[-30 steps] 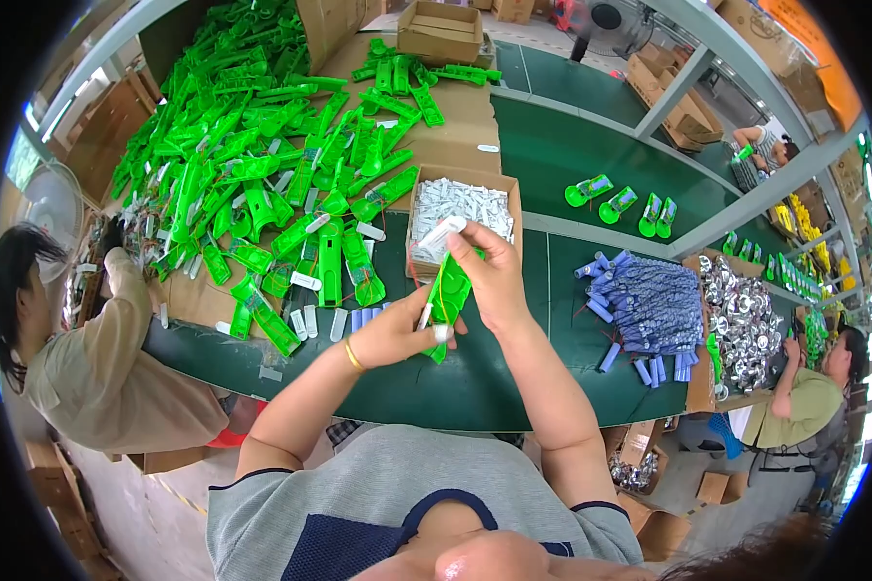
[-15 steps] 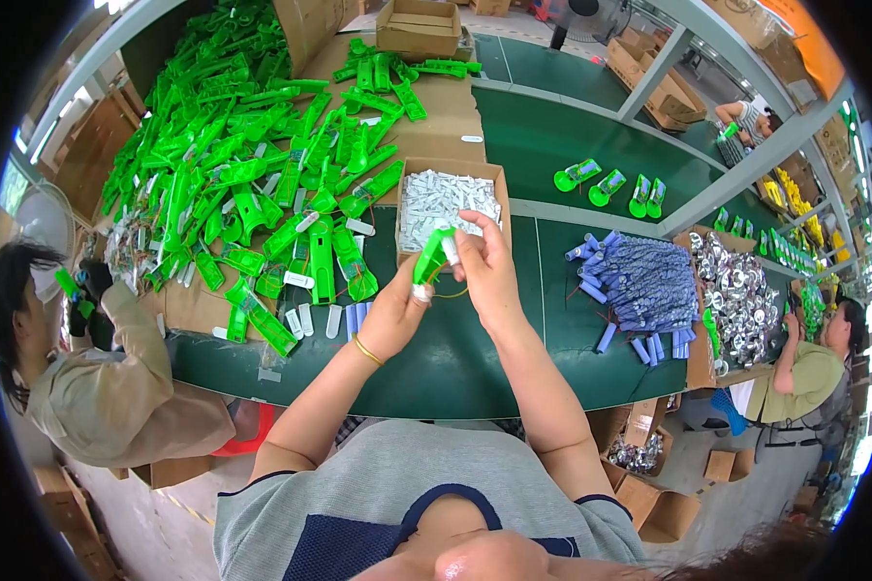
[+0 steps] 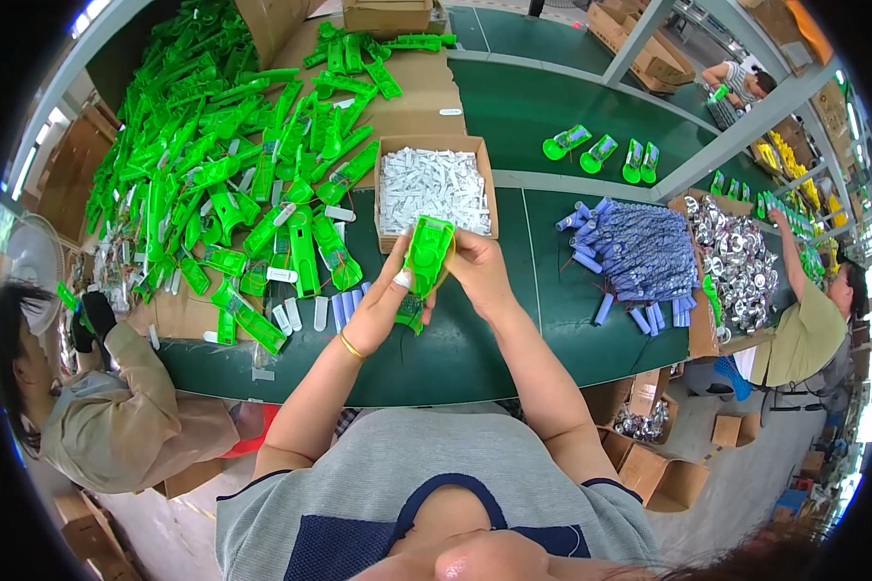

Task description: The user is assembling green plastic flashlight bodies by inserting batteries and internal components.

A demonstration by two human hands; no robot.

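Observation:
Both my hands hold one green plastic housing (image 3: 429, 254) in front of my chest, just at the near side of a cardboard box of small white plastic pieces (image 3: 434, 189). My left hand (image 3: 384, 298) grips its left side, the thumb lying on the lower edge. My right hand (image 3: 480, 278) closes on its right edge, with the fingertips partly hidden behind it. The hollow inside of the housing faces up toward me. Below it, a lower green part with a thin wire hanging shows between the hands.
Green housings (image 3: 305, 252), some with wires, heap at the left on cardboard (image 3: 421, 92). Blue cylinders (image 3: 635, 252) pile at the right, beside a box of shiny metal parts (image 3: 736, 261). Several green assemblies (image 3: 599, 155) stand farther back. Co-workers sit at both sides.
The housing has been turned from edge-on to show its hollow face. The white piece at my right fingers no longer shows. The right co-worker's arm now stretches out forward.

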